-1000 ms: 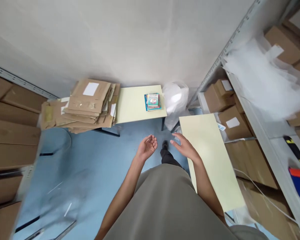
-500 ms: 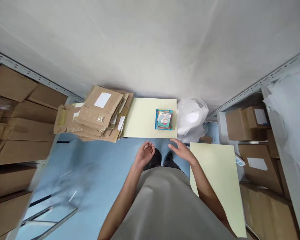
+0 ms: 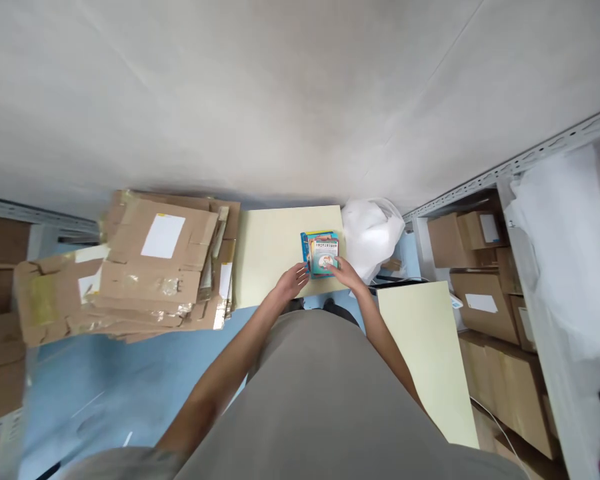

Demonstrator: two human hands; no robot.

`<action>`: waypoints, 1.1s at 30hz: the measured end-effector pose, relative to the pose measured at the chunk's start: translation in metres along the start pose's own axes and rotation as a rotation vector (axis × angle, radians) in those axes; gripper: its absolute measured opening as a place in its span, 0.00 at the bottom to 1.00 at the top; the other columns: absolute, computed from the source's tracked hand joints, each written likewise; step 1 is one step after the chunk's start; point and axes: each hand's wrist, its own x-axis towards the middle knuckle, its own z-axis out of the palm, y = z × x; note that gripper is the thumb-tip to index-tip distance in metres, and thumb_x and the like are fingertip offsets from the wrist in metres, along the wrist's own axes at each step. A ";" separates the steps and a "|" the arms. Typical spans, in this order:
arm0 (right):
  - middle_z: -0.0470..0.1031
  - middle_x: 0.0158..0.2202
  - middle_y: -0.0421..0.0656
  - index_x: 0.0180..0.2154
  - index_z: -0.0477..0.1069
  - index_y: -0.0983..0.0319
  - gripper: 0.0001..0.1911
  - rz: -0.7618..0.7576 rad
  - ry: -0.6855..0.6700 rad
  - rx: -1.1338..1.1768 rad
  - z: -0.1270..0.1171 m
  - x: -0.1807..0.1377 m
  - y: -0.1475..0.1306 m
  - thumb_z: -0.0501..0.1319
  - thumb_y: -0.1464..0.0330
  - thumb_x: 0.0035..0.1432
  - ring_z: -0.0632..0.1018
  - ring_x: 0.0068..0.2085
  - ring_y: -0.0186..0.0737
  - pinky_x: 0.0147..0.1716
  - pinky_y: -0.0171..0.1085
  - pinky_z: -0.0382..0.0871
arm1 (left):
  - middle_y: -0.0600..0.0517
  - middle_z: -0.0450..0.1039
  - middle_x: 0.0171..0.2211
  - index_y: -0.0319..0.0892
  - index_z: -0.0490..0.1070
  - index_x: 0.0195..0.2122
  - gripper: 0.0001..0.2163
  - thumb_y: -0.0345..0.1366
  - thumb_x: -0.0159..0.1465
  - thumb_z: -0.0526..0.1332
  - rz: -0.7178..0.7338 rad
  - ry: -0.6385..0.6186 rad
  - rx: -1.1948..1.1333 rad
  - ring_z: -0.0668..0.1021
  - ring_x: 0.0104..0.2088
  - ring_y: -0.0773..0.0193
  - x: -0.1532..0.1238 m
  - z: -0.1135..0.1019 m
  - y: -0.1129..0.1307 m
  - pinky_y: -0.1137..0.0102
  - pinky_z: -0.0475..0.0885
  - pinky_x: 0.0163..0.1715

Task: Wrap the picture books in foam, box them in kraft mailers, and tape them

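A small stack of colourful books lies at the right end of a pale yellow table. My right hand has its fingers closed over the stack's near right corner, resting on the top cover. My left hand is at the stack's near left corner. Its fingers are loosely apart and the fingertips touch the edge of the books. Both forearms reach forward over my grey top.
A pile of flattened cardboard boxes covers the table's left end. A white plastic bag sits to the right of the table. A second pale yellow table stands at the right, beside metal shelves with cartons. The floor is blue.
I have stepped up to the table. Both hands went from hanging open over the floor to the stack of books, the right closing on it and the left touching its edge.
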 end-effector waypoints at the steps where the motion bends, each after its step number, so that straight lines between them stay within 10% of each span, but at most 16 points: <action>1: 0.82 0.63 0.48 0.62 0.77 0.58 0.26 0.013 0.008 -0.003 0.004 0.002 -0.002 0.69 0.58 0.66 0.77 0.68 0.55 0.71 0.51 0.68 | 0.50 0.80 0.35 0.43 0.76 0.37 0.06 0.27 0.65 0.71 -0.013 -0.008 0.048 0.80 0.32 0.64 0.008 0.003 0.004 0.71 0.75 0.39; 14: 0.77 0.68 0.47 0.69 0.70 0.54 0.33 0.118 0.105 -0.090 0.034 -0.007 0.004 0.69 0.57 0.66 0.74 0.70 0.55 0.73 0.55 0.64 | 0.52 0.80 0.31 0.39 0.77 0.35 0.10 0.23 0.55 0.73 -0.058 -0.142 0.250 0.79 0.33 0.64 0.031 0.013 0.013 0.71 0.71 0.41; 22: 0.79 0.65 0.50 0.67 0.74 0.56 0.37 0.177 0.083 0.149 0.035 -0.032 0.008 0.72 0.49 0.63 0.82 0.63 0.58 0.64 0.56 0.76 | 0.51 0.80 0.29 0.41 0.81 0.34 0.09 0.27 0.55 0.78 0.243 -0.103 0.489 0.78 0.33 0.60 0.023 0.002 0.012 0.71 0.72 0.40; 33: 0.78 0.67 0.52 0.65 0.75 0.57 0.39 0.044 0.411 0.433 -0.026 -0.135 0.019 0.71 0.43 0.61 0.80 0.65 0.57 0.66 0.56 0.75 | 0.50 0.84 0.33 0.44 0.84 0.34 0.08 0.29 0.54 0.78 0.299 -0.517 0.735 0.81 0.38 0.54 -0.023 0.073 -0.012 0.67 0.75 0.42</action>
